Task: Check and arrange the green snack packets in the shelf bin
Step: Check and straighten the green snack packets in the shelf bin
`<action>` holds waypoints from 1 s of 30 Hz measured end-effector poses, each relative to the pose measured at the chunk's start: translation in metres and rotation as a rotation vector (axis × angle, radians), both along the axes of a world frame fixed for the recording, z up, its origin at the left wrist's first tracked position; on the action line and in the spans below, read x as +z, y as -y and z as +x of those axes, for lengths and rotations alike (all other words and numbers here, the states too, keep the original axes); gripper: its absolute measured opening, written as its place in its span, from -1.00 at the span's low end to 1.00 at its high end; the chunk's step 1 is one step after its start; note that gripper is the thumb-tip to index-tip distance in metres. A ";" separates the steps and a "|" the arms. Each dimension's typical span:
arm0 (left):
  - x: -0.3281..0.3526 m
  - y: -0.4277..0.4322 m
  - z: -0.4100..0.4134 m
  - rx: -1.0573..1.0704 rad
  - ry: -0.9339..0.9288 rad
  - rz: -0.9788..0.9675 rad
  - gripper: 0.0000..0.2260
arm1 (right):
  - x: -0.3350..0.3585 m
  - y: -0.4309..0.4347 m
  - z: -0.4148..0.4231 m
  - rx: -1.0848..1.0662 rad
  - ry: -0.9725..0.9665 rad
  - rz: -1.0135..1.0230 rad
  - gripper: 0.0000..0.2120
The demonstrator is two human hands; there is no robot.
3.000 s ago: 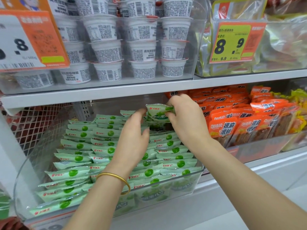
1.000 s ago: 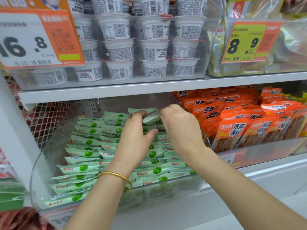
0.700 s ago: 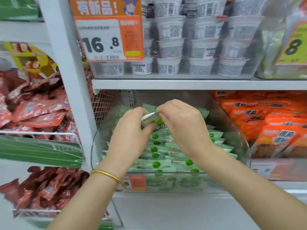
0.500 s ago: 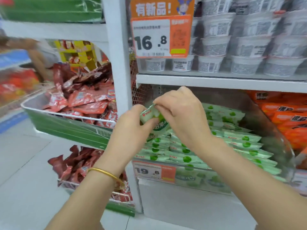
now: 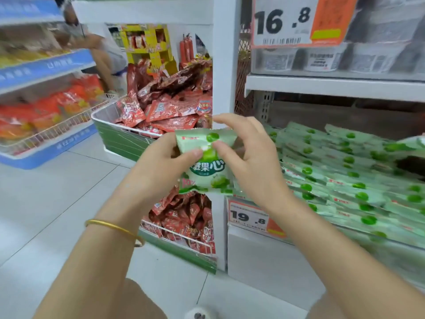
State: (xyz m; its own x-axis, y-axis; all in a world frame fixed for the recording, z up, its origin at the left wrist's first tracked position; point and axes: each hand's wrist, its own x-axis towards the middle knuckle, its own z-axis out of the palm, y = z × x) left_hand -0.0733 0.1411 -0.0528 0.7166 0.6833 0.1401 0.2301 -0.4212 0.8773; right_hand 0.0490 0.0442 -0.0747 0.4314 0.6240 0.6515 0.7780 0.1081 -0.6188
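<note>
One green snack packet (image 5: 208, 173) is held up in front of me, out of the bin, its printed face towards me. My left hand (image 5: 158, 164) pinches its left side with the thumb on the front. My right hand (image 5: 250, 155) pinches the top right part with thumb and fingers. The clear shelf bin (image 5: 379, 247) stands to the right, filled with several rows of the same green packets (image 5: 340, 178).
A white shelf post (image 5: 224, 65) stands behind the packet. Wire baskets of red snack packets (image 5: 165, 107) hang left of it. White cups (image 5: 322, 58) sit on the shelf above, behind a 16.8 price tag (image 5: 289, 19). A person (image 5: 101, 49) stands far left.
The packet has been lifted out of the bin and brought towards me and to the left. My view has swung left, so the bin now lies at the right edge.
</note>
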 end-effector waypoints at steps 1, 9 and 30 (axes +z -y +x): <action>-0.002 -0.002 -0.004 0.003 0.001 -0.041 -0.86 | -0.002 0.000 -0.002 0.022 -0.025 -0.019 -0.68; -0.017 -0.023 -0.028 0.220 0.004 -0.182 -0.84 | -0.013 -0.044 -0.031 0.148 -0.011 -0.142 -0.80; -0.034 -0.052 -0.040 0.254 0.077 0.006 -0.59 | -0.019 -0.085 -0.032 0.119 -0.120 -0.153 -0.89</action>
State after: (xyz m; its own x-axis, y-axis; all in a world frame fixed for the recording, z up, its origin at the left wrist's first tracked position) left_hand -0.1134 0.1932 -0.0863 0.5095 0.8387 0.1925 0.2613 -0.3639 0.8940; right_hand 0.0172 0.1291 -0.0938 0.4175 0.7627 0.4940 0.6854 0.0926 -0.7222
